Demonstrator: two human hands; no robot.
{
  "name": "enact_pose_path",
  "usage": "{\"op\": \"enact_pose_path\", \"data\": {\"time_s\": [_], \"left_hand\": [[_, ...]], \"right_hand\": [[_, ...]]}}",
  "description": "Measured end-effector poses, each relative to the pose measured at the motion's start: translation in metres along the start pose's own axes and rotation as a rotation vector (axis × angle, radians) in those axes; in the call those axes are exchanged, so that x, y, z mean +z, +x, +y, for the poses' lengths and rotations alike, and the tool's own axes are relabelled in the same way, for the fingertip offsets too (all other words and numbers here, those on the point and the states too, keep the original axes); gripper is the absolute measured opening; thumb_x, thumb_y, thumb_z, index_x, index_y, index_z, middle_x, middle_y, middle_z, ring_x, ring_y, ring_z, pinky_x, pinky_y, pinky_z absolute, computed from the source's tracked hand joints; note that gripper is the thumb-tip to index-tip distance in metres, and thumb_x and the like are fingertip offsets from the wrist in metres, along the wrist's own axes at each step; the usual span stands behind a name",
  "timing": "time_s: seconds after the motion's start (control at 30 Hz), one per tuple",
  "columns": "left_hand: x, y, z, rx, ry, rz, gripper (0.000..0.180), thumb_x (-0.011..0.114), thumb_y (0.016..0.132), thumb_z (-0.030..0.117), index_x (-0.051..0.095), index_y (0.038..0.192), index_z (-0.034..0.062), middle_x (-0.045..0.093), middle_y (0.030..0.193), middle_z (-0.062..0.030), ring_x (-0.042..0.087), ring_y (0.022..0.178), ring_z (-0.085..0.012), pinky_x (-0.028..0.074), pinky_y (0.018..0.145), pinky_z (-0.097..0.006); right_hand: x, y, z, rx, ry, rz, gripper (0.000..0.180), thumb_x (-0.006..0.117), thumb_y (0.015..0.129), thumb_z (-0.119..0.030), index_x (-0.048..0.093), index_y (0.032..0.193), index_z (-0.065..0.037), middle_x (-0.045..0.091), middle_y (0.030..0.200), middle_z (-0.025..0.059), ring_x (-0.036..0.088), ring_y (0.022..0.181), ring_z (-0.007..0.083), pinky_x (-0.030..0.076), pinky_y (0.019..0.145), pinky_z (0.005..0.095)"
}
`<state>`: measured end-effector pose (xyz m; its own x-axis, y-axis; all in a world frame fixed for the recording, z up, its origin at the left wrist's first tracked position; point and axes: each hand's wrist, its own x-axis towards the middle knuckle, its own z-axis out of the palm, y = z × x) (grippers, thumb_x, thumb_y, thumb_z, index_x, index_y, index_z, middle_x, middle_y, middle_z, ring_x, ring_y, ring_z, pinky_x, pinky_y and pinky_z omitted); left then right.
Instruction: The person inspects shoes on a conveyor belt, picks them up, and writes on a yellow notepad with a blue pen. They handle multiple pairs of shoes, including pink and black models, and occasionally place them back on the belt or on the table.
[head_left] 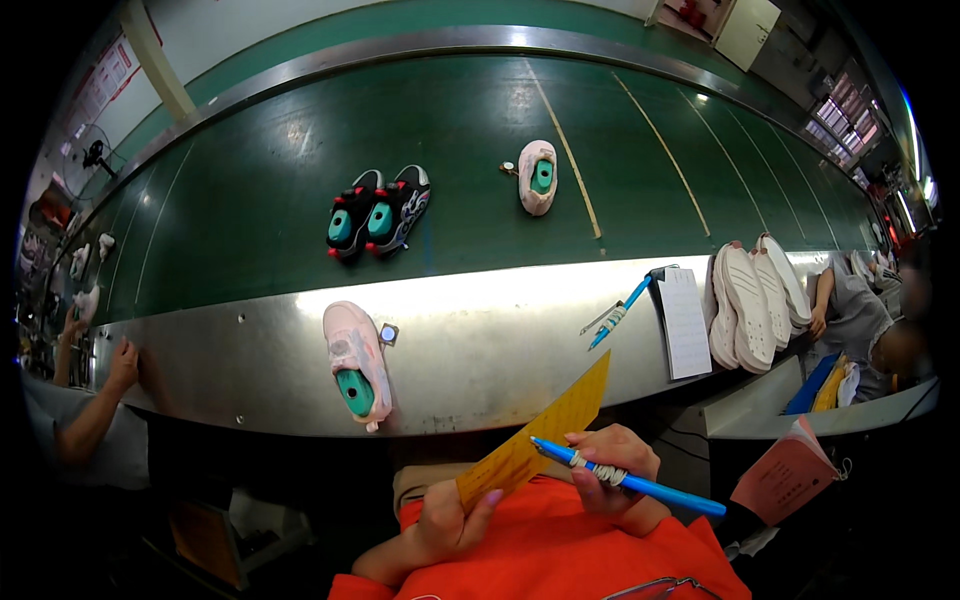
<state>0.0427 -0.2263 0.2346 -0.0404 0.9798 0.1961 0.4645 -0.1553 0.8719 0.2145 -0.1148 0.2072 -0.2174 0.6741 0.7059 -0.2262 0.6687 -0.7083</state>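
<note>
My left hand (450,522) is closed on the lower left edge of a yellow card (560,420) with writing on it, held tilted above my lap. A blue pen (672,492) with pale cord wound round its middle is gripped in my right hand (622,458). The pen's tip lies over the card; I cannot tell whether it touches. Ahead of my left hand, a pink shoe (350,335) with a teal insert in its opening lies on the metal ledge (450,350). A small round tag sits beside the shoe.
The green conveyor belt (250,230) carries a black pair of shoes (372,215) and another pink shoe (538,178). To the right are a notepad (684,325), a second blue pen (622,312), white soles (750,310) and a pink booklet (787,473). People sit at both sides.
</note>
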Motion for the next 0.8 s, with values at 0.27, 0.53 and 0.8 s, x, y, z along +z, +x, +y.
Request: {"op": "enact_pose_path", "data": {"time_s": [0.27,0.53,0.8], "left_hand": [[-0.006,-0.003,-0.001,-0.023,0.045,-0.048,0.024,0.055,0.082,0.005,0.055,0.103,-0.0067,0.063,0.092,-0.0179,0.064,0.080,-0.0265,0.049,0.068,-0.028],[-0.008,0.001,-0.005,0.074,-0.006,0.033,0.017,0.056,0.081,0.002,0.058,0.096,-0.0052,0.059,0.074,-0.0179,0.058,0.059,-0.0328,0.045,0.051,-0.034],[-0.014,-0.007,-0.012,-0.013,0.043,-0.041,0.021,0.055,0.081,0.003,0.056,0.101,-0.0061,0.061,0.087,-0.0179,0.061,0.074,-0.0291,0.047,0.062,-0.030]], "right_hand": [[0.003,0.001,-0.005,0.094,0.068,-0.020,0.020,0.067,0.071,-0.002,0.055,0.087,-0.001,0.060,0.070,0.0107,0.060,0.061,0.0222,0.055,0.065,0.0362],[0.011,0.003,-0.010,0.127,0.064,-0.019,0.019,0.066,0.072,-0.001,0.054,0.087,-0.002,0.059,0.070,0.0105,0.060,0.062,0.0218,0.055,0.066,0.0361],[0.017,0.003,-0.012,0.233,0.110,-0.010,0.016,0.066,0.073,0.001,0.055,0.085,-0.001,0.060,0.074,0.0106,0.060,0.064,0.0208,0.054,0.068,0.0335]]}}
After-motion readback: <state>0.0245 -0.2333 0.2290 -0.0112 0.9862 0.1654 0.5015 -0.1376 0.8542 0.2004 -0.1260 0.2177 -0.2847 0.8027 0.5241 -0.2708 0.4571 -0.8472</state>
